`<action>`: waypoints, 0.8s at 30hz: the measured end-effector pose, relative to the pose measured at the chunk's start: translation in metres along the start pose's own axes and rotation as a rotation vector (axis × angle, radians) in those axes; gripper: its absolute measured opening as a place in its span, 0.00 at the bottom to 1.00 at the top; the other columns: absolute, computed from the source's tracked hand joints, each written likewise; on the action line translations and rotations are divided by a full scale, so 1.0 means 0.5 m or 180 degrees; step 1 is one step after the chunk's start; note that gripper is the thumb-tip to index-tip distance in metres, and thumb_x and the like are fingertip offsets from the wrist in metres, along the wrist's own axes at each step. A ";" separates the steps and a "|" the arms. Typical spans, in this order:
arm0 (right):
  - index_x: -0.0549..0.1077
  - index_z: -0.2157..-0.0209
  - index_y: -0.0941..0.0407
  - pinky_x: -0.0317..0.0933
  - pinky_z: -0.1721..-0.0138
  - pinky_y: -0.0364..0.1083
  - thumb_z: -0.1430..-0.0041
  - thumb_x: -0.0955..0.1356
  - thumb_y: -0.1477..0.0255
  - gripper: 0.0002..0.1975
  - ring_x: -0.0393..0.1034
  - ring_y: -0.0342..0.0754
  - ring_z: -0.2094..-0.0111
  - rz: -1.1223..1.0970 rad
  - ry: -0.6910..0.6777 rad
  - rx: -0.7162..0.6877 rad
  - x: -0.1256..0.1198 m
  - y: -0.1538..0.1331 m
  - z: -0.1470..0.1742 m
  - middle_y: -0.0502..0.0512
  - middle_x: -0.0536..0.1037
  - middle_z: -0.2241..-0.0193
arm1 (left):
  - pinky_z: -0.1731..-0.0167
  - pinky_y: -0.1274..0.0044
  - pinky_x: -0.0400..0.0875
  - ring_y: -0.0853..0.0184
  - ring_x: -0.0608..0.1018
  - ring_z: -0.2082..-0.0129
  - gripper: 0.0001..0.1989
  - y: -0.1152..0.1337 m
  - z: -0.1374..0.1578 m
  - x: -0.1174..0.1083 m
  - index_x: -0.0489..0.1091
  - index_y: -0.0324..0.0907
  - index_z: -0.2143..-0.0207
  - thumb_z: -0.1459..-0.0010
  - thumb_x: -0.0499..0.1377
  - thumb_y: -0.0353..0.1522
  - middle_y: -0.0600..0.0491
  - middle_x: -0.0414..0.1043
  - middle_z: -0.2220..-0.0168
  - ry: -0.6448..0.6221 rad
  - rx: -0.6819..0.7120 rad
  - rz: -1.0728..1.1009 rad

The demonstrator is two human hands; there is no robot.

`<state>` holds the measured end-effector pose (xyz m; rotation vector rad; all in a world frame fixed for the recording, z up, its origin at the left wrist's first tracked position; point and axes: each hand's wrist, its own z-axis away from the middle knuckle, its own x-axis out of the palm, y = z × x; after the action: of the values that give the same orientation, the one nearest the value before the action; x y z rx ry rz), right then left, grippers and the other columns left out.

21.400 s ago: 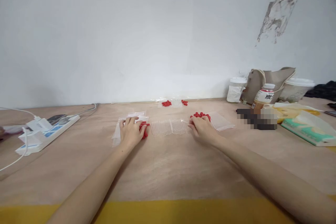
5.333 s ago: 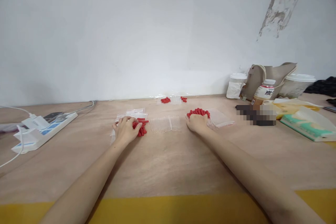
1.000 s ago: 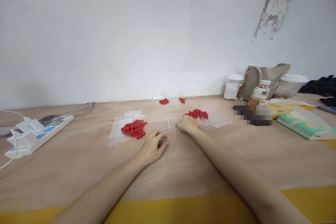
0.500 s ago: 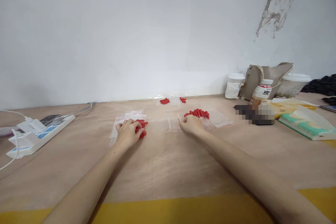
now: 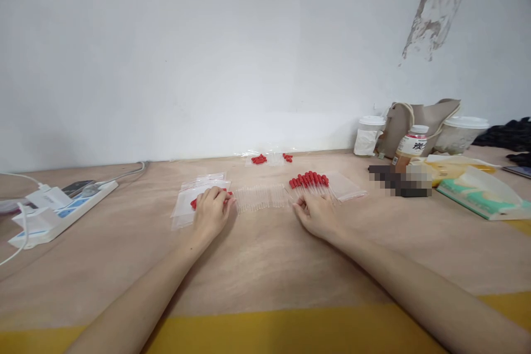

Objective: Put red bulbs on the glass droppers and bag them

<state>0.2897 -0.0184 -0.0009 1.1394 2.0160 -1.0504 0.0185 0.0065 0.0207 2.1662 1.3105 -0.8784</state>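
Observation:
My left hand (image 5: 211,213) rests low over a loose pile of red rubber bulbs (image 5: 193,204), its fingers curled down and closed; what they pinch, if anything, is hidden. Beneath the pile lie clear plastic zip bags (image 5: 181,211). A row of thin clear tubes (image 5: 259,197) is laid side by side between my hands. My right hand (image 5: 318,214) is closed, thumb and forefinger pinching the end of a thin clear tube (image 5: 289,194) at the row's right end. Just beyond it, several droppers with red bulbs (image 5: 309,179) lie together in a row, their stems partly behind the hand.
Near the wall lie more red bulbs (image 5: 259,159) and clear tubes (image 5: 275,159) on plastic. A power strip (image 5: 89,204) with chargers stands left. On the right are a drink bottle (image 5: 410,148), lidded cups (image 5: 367,137), a bag (image 5: 394,133) and a tissue pack (image 5: 483,199).
My right hand has shifted right and nearer to me, uncovering more of the red-bulbed droppers. My left hand has moved slightly right over the red bulbs, its fingers drawn closer together.

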 end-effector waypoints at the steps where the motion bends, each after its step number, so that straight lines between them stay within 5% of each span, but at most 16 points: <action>1: 0.66 0.71 0.57 0.48 0.62 0.47 0.45 0.61 0.70 0.07 0.65 0.45 0.70 -0.0037 -0.0030 -0.0059 0.001 0.004 0.000 0.52 0.74 0.73 | 0.64 0.70 0.62 0.63 0.69 0.66 0.09 0.012 0.003 -0.001 0.66 0.41 0.72 0.42 0.51 0.34 0.50 0.67 0.69 -0.0015 0.0099 0.0361; 8: 0.68 0.64 0.56 0.48 0.60 0.46 0.44 0.59 0.76 0.09 0.67 0.45 0.64 -0.0171 -0.0324 -0.0476 0.016 0.021 0.006 0.53 0.75 0.66 | 0.71 0.77 0.65 0.69 0.71 0.71 0.06 0.085 0.036 0.005 0.65 0.41 0.68 0.42 0.50 0.32 0.53 0.68 0.71 -0.1213 0.0557 0.1588; 12: 0.69 0.59 0.55 0.48 0.60 0.46 0.41 0.57 0.76 0.13 0.66 0.45 0.63 -0.0079 -0.0174 -0.0692 0.023 0.019 0.011 0.54 0.74 0.64 | 0.69 0.75 0.67 0.67 0.72 0.70 0.11 0.097 0.041 0.014 0.65 0.40 0.59 0.45 0.54 0.34 0.50 0.69 0.65 -0.1096 0.0410 0.1549; 17: 0.71 0.61 0.54 0.48 0.59 0.46 0.40 0.57 0.74 0.13 0.66 0.45 0.63 -0.0079 -0.0053 -0.0973 0.022 0.005 0.020 0.54 0.74 0.65 | 0.64 0.75 0.65 0.66 0.71 0.65 0.09 0.108 0.039 0.029 0.71 0.42 0.66 0.43 0.52 0.35 0.51 0.68 0.65 -0.1023 0.0385 0.1352; 24: 0.72 0.65 0.54 0.46 0.58 0.47 0.41 0.58 0.72 0.13 0.65 0.44 0.66 -0.0092 0.0014 -0.1318 0.010 -0.014 0.028 0.54 0.75 0.68 | 0.59 0.69 0.56 0.64 0.70 0.61 0.06 0.111 0.040 0.029 0.65 0.43 0.63 0.40 0.49 0.33 0.54 0.71 0.64 -0.0899 0.0033 0.1160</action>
<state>0.2827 -0.0305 -0.0093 0.8941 2.1279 -0.6002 0.0676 -0.0225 -0.0006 2.1015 0.7477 -0.9926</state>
